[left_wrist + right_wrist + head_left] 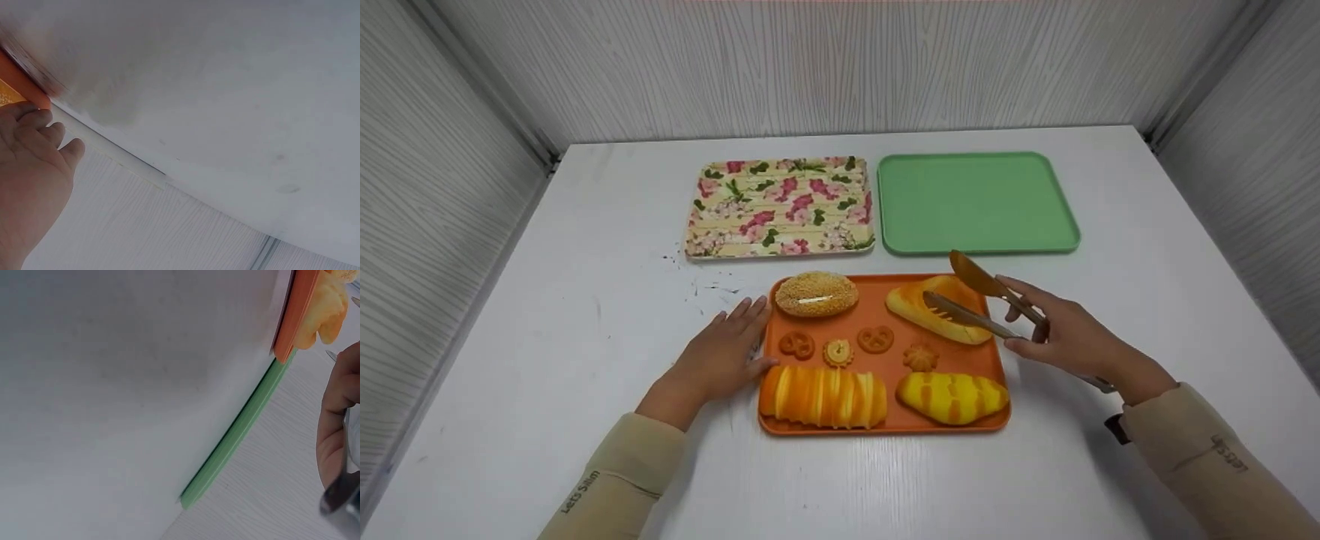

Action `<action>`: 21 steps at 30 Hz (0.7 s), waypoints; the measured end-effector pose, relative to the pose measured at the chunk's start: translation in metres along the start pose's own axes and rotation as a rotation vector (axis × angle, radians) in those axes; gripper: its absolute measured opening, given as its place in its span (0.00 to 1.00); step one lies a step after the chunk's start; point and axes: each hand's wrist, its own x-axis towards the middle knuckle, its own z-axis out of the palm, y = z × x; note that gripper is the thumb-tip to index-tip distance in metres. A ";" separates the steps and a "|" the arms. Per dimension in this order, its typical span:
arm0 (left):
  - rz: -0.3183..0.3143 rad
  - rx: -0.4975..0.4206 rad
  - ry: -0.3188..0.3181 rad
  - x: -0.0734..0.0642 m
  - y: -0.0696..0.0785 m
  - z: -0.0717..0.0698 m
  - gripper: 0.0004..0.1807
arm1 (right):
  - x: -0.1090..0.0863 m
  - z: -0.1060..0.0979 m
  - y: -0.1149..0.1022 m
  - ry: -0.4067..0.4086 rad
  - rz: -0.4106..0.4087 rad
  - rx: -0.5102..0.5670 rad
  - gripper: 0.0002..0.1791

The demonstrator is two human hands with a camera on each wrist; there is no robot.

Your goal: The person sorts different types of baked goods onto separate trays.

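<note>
My right hand [1069, 334] grips metal tongs [1020, 306], whose two arms stand apart over the orange tray [885, 433]. One tong tip overlaps the triangular golden bread [919, 300] at the tray's far right; the other reaches past its far edge. Flat against the tray's left rim rests my left hand [720, 352], fingers extended. Also on the tray are a sesame bun [816, 294], a striped loaf [825, 397], a yellow striped bread [954, 397] and several small cookies, among them a pretzel [876, 339]. In the right wrist view the tongs' metal end [343, 500] shows close up.
Behind the orange tray lie a flower-patterned tray [784, 206] at left and a green tray [976, 202] at right. All sit on a white table [585, 300] with pale wood-grain panels [840, 67] at the back and sides.
</note>
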 end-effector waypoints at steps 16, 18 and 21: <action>-0.004 -0.001 -0.009 0.000 0.000 0.000 0.43 | -0.001 0.012 0.001 -0.037 -0.012 -0.031 0.43; -0.001 0.000 -0.007 0.000 0.000 0.000 0.43 | -0.001 0.012 0.001 -0.041 -0.007 -0.045 0.43; 0.001 0.002 -0.005 0.000 0.000 0.001 0.42 | -0.002 0.013 0.001 -0.050 0.011 -0.043 0.42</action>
